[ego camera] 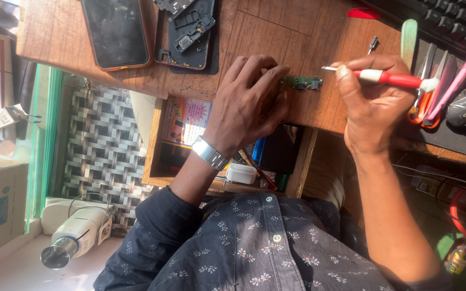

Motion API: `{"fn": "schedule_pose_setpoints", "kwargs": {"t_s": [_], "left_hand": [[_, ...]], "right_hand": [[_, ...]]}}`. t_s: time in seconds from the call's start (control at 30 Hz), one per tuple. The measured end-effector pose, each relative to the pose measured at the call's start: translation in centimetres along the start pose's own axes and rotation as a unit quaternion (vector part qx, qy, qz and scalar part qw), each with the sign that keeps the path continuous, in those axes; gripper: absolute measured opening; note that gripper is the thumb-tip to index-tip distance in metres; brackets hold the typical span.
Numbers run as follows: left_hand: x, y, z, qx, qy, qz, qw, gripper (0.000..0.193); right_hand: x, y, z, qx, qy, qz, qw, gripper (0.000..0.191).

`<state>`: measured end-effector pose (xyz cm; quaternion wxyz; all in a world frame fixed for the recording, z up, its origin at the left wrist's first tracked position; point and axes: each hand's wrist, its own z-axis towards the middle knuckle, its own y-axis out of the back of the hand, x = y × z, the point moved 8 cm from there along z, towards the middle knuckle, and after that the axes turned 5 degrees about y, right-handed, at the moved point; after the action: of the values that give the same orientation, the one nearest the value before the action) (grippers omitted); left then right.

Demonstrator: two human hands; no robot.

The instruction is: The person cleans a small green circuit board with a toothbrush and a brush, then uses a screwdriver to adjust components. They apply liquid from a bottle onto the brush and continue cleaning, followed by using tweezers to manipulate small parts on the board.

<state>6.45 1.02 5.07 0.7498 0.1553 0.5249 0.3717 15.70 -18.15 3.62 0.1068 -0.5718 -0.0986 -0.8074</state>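
The left hand (246, 102) lies flat on the wooden tabletop (308, 37), fingertips pressed on one end of the small green circuit board (302, 82) — pinning it near the tabletop's front edge; the right hand (373, 102) has its grip closed round a red-and-white tool (384, 78), tip aimed just above the board; to my eye it wants firm, even pressure from the left and a light, shallow touch of the tip, or the board may skid; a phone (117, 32) lies well apart.
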Motion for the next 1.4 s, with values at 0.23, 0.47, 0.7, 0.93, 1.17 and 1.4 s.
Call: {"fn": "schedule_pose_setpoints", "kwargs": {"t_s": [0.23, 0.47, 0.7, 0.93, 1.17, 1.4], "left_hand": [[0.3, -0.2, -0.1, -0.001, 0.019, -0.016, 1.000, 0.020], [0.7, -0.7, 0.0, -0.005, 0.035, -0.005, 0.999, 0.023], [-0.2, -0.5, -0.6, -0.009, -0.047, 0.024, 0.999, 0.030], [-0.6, -0.4, -1.1, 0.002, -0.071, 0.047, 0.996, 0.023], [-0.4, -0.7, -1.0, 0.001, -0.070, 0.055, 0.996, 0.022], [-0.3, -0.7, -1.1, 0.002, -0.067, 0.052, 0.996, 0.025]], "right_hand": [[0.6, -1.5, -2.8, 0.051, 0.006, -0.107, 0.993, 0.015], [0.5, -1.6, -1.7, 0.061, -0.022, -0.085, 0.994, 0.012], [0.3, -2.3, 0.0, 0.132, -0.003, -0.116, 0.984, 0.011], [0.6, -2.7, 0.1, 0.158, 0.002, -0.162, 0.974, 0.010], [0.3, -2.9, 0.1, 0.156, -0.018, -0.145, 0.977, 0.010], [0.5, -2.9, 0.0, 0.161, -0.002, -0.138, 0.977, 0.011]]}}
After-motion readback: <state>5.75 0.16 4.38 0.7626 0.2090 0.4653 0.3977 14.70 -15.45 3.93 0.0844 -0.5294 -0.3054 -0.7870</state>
